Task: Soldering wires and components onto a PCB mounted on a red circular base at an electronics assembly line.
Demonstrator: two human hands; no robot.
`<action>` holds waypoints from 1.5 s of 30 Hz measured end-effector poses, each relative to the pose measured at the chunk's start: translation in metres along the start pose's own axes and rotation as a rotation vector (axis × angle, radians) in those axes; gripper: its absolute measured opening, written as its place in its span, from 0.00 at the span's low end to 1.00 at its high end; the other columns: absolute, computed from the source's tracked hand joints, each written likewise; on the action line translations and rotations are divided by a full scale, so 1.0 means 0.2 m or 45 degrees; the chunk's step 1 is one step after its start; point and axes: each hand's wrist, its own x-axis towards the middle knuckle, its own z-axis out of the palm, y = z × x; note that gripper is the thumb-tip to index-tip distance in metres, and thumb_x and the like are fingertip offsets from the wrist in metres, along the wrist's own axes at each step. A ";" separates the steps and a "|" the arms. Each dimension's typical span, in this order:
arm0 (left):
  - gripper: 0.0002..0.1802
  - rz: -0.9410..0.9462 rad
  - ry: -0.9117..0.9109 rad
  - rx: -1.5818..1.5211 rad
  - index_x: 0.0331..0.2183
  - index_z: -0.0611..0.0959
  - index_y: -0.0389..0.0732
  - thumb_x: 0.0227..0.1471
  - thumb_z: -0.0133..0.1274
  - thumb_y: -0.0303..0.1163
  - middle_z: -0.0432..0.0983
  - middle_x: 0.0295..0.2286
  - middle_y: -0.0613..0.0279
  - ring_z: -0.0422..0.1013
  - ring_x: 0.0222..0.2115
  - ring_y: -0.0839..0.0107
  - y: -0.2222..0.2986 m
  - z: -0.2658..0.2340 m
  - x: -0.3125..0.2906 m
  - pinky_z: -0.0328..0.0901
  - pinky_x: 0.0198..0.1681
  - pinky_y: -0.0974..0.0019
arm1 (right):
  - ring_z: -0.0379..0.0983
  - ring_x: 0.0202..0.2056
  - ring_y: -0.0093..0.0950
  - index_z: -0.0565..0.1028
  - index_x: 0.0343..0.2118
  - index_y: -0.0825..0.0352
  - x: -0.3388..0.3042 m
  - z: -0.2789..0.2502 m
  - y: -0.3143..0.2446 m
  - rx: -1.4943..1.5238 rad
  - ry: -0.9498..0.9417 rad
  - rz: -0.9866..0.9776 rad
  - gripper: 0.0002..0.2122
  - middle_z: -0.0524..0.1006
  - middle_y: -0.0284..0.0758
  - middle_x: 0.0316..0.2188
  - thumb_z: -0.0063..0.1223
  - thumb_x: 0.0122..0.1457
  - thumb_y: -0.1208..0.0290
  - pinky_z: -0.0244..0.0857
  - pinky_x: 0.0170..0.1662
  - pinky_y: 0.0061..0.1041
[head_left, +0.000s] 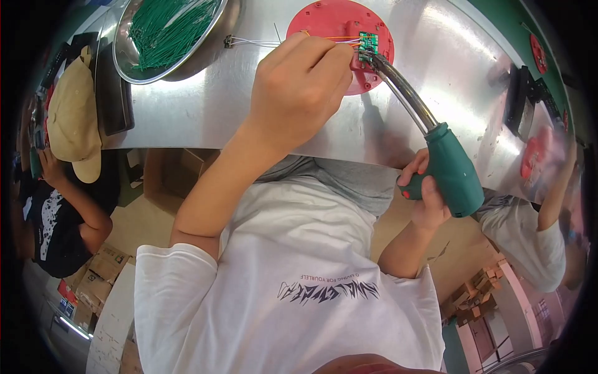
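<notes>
My right hand (428,202) is wrapped round the handle of a green soldering gun (458,177) with red parts near its trigger. The gun's curved metal tube reaches up to a small green circuit board (372,42), its tip at the board's lower part. That board sits on a raised block of a round red plate (311,22) on the metal table. Close to the board's left side, my left hand (296,90) is closed in a pinch on thin wires (256,43). They run left to a small black connector (228,41). The fingertips are partly hidden.
A metal bowl (152,80) full of green wires (165,34) stands at the far left, with a dark tray (115,103) beside it. Co-workers sit on both sides, one in a tan cap (75,109). Cardboard boxes (106,265) lie behind on the floor.
</notes>
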 end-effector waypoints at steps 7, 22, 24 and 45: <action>0.09 -0.011 -0.032 -0.010 0.29 0.82 0.38 0.39 0.61 0.21 0.74 0.25 0.61 0.71 0.25 0.63 0.00 -0.01 0.00 0.68 0.27 0.64 | 0.71 0.19 0.31 0.68 0.44 0.79 0.08 -0.10 0.02 0.193 0.136 -0.289 0.24 0.72 0.52 0.38 0.48 0.61 0.56 0.66 0.22 0.29; 0.10 -0.023 -0.077 -0.021 0.31 0.82 0.37 0.40 0.60 0.18 0.76 0.26 0.59 0.72 0.25 0.60 0.02 -0.04 0.03 0.68 0.28 0.62 | 0.67 0.18 0.24 0.70 0.43 0.74 0.21 -0.09 0.08 0.686 0.404 -0.142 0.21 0.72 0.44 0.39 0.35 0.67 0.57 0.63 0.20 0.25; 0.10 -0.016 -0.084 -0.021 0.31 0.82 0.37 0.40 0.60 0.18 0.76 0.26 0.58 0.72 0.25 0.60 0.02 -0.04 0.03 0.68 0.28 0.61 | 0.67 0.18 0.24 0.70 0.43 0.74 0.22 -0.07 0.07 0.677 0.432 -0.147 0.20 0.72 0.44 0.39 0.36 0.67 0.57 0.62 0.20 0.25; 0.07 -0.166 -0.145 -0.003 0.31 0.84 0.35 0.44 0.61 0.18 0.77 0.26 0.57 0.74 0.21 0.67 0.05 -0.05 0.04 0.68 0.23 0.69 | 0.67 0.17 0.23 0.70 0.41 0.75 0.22 -0.05 0.07 0.624 0.534 -0.199 0.17 0.74 0.46 0.36 0.42 0.65 0.61 0.63 0.19 0.24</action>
